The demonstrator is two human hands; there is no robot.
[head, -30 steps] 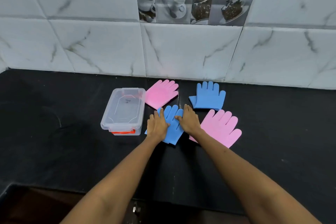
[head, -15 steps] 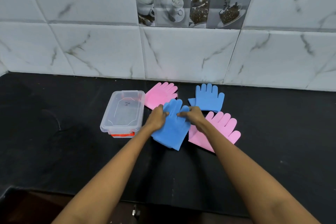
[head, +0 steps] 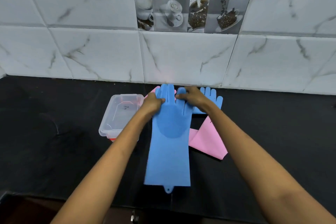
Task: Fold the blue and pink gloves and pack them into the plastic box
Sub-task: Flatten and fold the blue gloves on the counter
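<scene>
A long blue glove (head: 169,143) hangs unfolded in front of me, cuff down near the counter's front edge. My left hand (head: 152,102) and my right hand (head: 192,96) pinch it at the finger end. A second blue glove (head: 215,99) lies behind my right hand. One pink glove (head: 207,141) lies on the counter to the right, partly under the blue one. Another pink glove (head: 154,90) shows only a sliver behind my left hand. The clear plastic box (head: 123,112) with its lid on sits to the left.
The black counter (head: 54,142) runs to a white marble-tiled wall (head: 181,56) at the back. A red clip (head: 112,139) shows on the box's near end. The counter's front edge drops off just below the hanging glove's cuff.
Both hands have lifted the folded blue glove up and back towards the wall, and it has dropped open to full length. The view has tilted down and closer.
</scene>
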